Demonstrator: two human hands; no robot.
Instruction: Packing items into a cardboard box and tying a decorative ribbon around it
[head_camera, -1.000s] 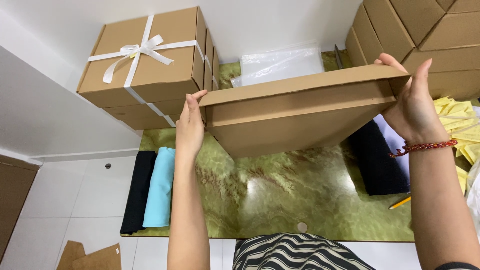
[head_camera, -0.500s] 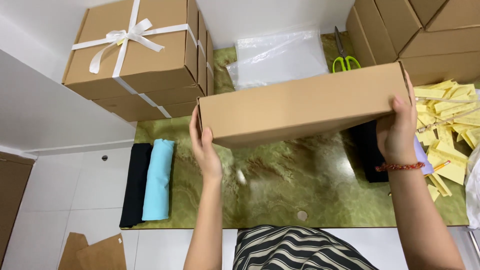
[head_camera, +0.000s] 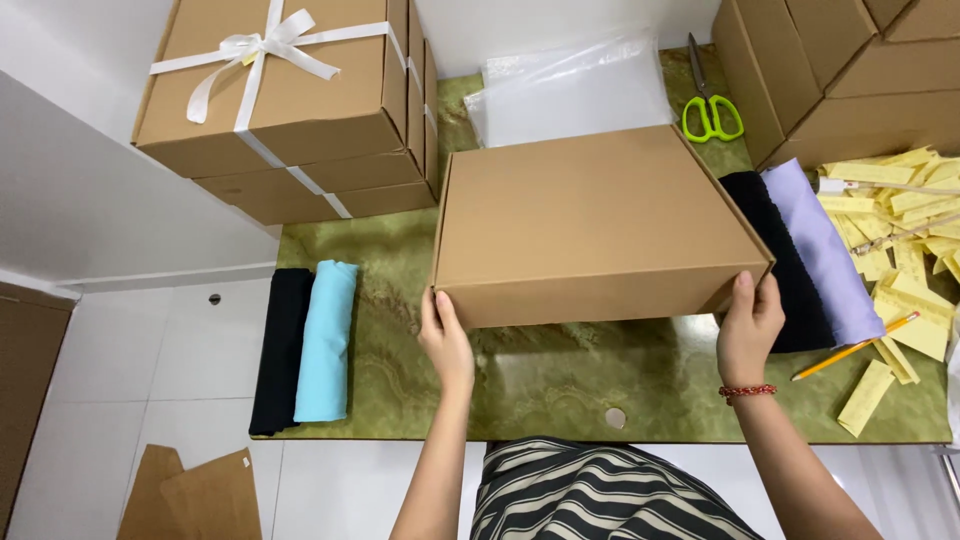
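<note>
I see a closed brown cardboard box (head_camera: 590, 225) sitting on the green marbled table (head_camera: 560, 375), lid side up, roughly mid-table. My left hand (head_camera: 447, 340) is pressed against its near left corner, fingers flat on the side wall; the right hand (head_camera: 750, 325) cups the near right corner. Both grips are closed on the box, one per corner. A red bracelet (head_camera: 748, 391) sits on the right wrist.

Left of the box: a black folded cloth (head_camera: 280, 350) and a light blue folded cloth (head_camera: 327, 340), touching side by side. Behind them, a stack of boxes tied with white ribbon (head_camera: 280, 100).

Right, just beside the box: a black cloth (head_camera: 790, 270) and a lilac cloth (head_camera: 820, 250), then yellow paper slips (head_camera: 915, 260) and a pencil (head_camera: 855, 347). Behind the box: a clear plastic bag (head_camera: 570, 85) and green-handled scissors (head_camera: 708, 100).
</note>
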